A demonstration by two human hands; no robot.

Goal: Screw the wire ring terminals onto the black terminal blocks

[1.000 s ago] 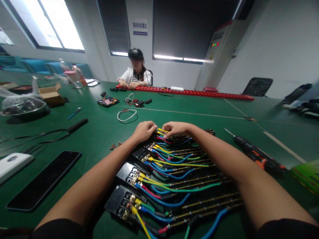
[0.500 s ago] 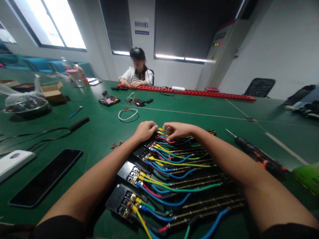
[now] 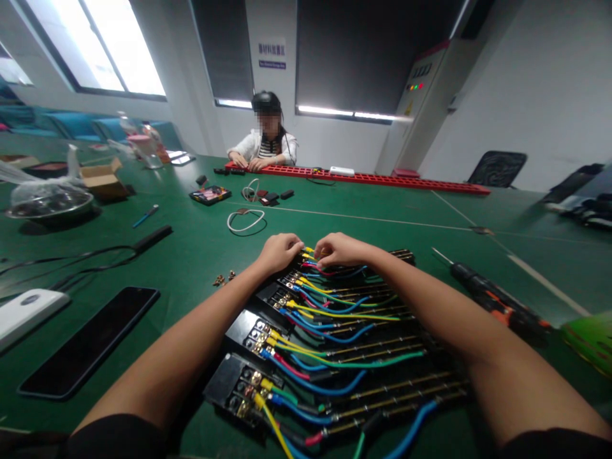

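Observation:
A row of black terminal blocks [image 3: 246, 328] runs away from me, with yellow, blue, red and green wires [image 3: 320, 386] fixed to their brass screws. The wires lead right to black strips with thin brass-coloured rods [image 3: 396, 395]. At the far end of the row my left hand [image 3: 282, 250] rests with curled fingers at the last block; what its fingertips hold is hidden. Just to its right my right hand [image 3: 340, 248] is closed in a pinch among the far wires, seemingly on one of them. Small brass screws [image 3: 218, 280] lie left of my left wrist.
A black electric screwdriver [image 3: 497, 296] lies right of my right forearm. To the left are a black phone [image 3: 90, 341], a white power bank [image 3: 29, 312] and a cable [image 3: 129, 252]. Across the green table a person [image 3: 268, 143] sits behind a long red rail [image 3: 382, 177].
My right hand's thumb and fingers have come together; they were apart before. My left hand has barely moved.

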